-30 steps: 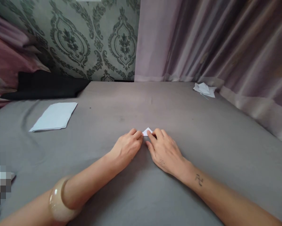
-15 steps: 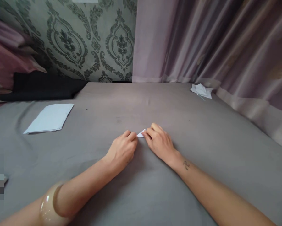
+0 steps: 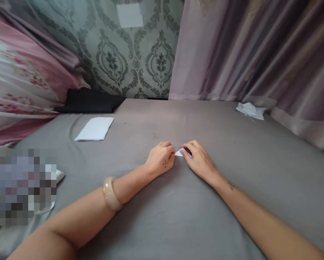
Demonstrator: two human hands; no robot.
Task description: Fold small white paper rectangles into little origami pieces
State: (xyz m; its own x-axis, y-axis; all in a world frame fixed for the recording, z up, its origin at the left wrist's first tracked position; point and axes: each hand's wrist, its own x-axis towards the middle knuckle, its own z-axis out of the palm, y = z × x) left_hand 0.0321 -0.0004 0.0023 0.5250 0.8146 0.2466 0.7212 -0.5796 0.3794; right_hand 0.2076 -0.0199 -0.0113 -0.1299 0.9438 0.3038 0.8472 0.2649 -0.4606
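A small folded white paper [image 3: 180, 152] lies on the grey cloth, a narrow pointed shape between my hands. My right hand [image 3: 198, 160] grips it from the right, with fingers and thumb over its right end, which hides part of it. My left hand [image 3: 160, 159] has curled fingertips against its left tip. A pale translucent bangle [image 3: 110, 193] circles my left forearm.
A grey cloth surface [image 3: 227, 155] spreads under my arms. A neat stack of white paper [image 3: 94, 129] lies at the left, and crumpled white paper [image 3: 250, 110] at the far right. Black fabric [image 3: 90, 102], a floral cloth, patterned wallpaper and a mauve curtain border the far side. A pixelated patch [image 3: 21, 186] covers the lower left.
The view has tilted up and shifted, so the hands sit further from the camera. Both hands stay at the paper, and the right hand's fingers have closed over its right end.
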